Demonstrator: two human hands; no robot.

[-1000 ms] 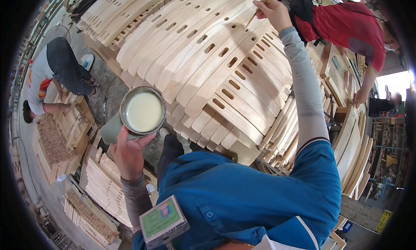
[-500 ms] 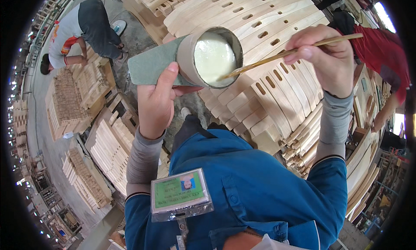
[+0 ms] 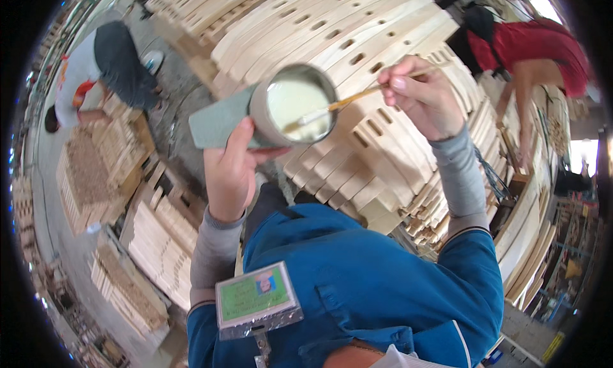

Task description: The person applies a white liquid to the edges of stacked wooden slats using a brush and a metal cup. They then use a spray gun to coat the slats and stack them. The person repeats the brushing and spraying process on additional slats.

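My left hand [image 3: 231, 176] grips a round cup [image 3: 260, 116] together with a flat grey-green piece [image 3: 217, 124] that sticks out from its left side; whether the two are joined I cannot tell. Inside the cup is a pale, creamy liquid [image 3: 295, 101]. In my right hand [image 3: 424, 98], pinched between thumb and fingers, is a thin wooden stick [image 3: 357, 98]. It slants down to the left over the cup's right rim. Its lower end is thicker and coated whitish, lying over or at the liquid's surface.
A large stack of pale wooden slats with oval slots [image 3: 319, 33] lies beyond the cup. More stacked wood [image 3: 159, 247] stands on the left. A person in a light shirt [image 3: 83, 74] bends at the far left; another in red [image 3: 536, 52] works at the right.
My right hand and the stick have moved left and down. The stick's whitish end, earlier down in the liquid, now shows. The cup has shifted slightly left and down in view.
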